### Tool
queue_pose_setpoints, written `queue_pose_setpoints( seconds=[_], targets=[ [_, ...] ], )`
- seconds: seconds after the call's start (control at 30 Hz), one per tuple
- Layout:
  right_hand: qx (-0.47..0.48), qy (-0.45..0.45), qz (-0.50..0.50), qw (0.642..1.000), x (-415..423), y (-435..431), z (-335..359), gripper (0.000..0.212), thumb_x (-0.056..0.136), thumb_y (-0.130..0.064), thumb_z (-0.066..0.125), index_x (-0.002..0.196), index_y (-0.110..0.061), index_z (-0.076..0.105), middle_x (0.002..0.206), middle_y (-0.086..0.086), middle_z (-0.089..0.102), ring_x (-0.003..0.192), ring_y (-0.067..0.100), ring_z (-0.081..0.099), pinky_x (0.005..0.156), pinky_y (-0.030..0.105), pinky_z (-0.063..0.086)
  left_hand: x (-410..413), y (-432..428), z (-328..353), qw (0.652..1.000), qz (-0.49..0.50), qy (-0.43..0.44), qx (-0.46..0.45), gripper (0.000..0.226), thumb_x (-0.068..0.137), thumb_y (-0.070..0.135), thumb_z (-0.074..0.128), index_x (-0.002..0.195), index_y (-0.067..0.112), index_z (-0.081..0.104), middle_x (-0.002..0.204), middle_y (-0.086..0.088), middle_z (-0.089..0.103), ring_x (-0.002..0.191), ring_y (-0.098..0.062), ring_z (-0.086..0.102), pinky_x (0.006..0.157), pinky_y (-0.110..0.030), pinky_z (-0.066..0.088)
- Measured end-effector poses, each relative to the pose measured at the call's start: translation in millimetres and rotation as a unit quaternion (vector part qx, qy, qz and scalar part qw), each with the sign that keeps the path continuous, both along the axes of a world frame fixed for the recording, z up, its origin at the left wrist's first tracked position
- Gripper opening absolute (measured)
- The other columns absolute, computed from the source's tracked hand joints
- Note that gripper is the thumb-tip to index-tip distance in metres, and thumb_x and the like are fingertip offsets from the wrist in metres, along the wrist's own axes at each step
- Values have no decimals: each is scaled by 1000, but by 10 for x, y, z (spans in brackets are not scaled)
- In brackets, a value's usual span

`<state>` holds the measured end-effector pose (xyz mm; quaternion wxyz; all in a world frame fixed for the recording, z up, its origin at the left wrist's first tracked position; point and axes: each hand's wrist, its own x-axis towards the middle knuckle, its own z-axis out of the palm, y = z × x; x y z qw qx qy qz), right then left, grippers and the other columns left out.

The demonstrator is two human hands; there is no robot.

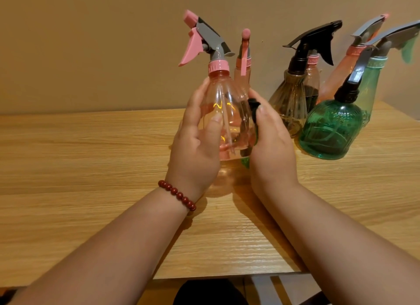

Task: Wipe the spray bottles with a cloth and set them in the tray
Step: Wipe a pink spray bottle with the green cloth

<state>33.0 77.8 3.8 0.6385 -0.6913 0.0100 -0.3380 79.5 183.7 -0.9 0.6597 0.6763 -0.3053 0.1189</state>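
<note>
While holding the clear pink spray bottle (223, 113) upright above the table (91, 156), gripping its body with the left hand (195, 145), fingers (201, 93) curled behind it and thumb across the front. Pressing a dark cloth (253, 111) against the bottle's right side with the right hand (270, 145), fingers closed on the cloth. Working just beside more spray bottles (330, 127) clustered by the wall (91, 54).

The black cloth (253, 109) is mostly buried under the right hand (272, 150), only a small bunch pokes out. The pale green plastic spray bottle (371, 88) far right gets its grey nozzle clipped by the edge.
</note>
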Motion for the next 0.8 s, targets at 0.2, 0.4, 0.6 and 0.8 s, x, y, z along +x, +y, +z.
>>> queue_pose_setpoints(
  seconds=[0.2,0.4,0.6,0.8],
  targets=[
    [-197,-65,-51,977,15,14,-41,42,102,-20,37,143,-17,43,149,-1,42,141,8,32,116,32,29,-1,40,1,996,36,-30,72,53,91,41,47,143,41,37,131,12,55,97,4,62,79,-16,50],
    [-64,19,-31,997,10,-139,53,38,104,-17,37,142,-20,44,125,-29,47,111,-29,40,89,-3,34,-70,42,-7,985,43,-98,138,53,87,38,52,136,46,37,123,11,54,95,13,56,77,-2,41],
    [-112,2,-56,992,-14,-53,42,44,102,-20,42,145,-21,38,141,-20,42,126,-16,38,100,3,31,-25,70,-33,973,52,-112,195,57,84,43,52,138,51,35,115,25,50,101,18,48,84,3,33],
    [-38,45,-52,997,9,-160,63,42,103,-23,41,145,-20,42,142,-14,46,116,-15,45,89,-4,33,-37,23,-60,978,40,-103,178,58,82,44,52,138,51,39,117,22,53,102,6,55,85,-13,48]
  ],
)
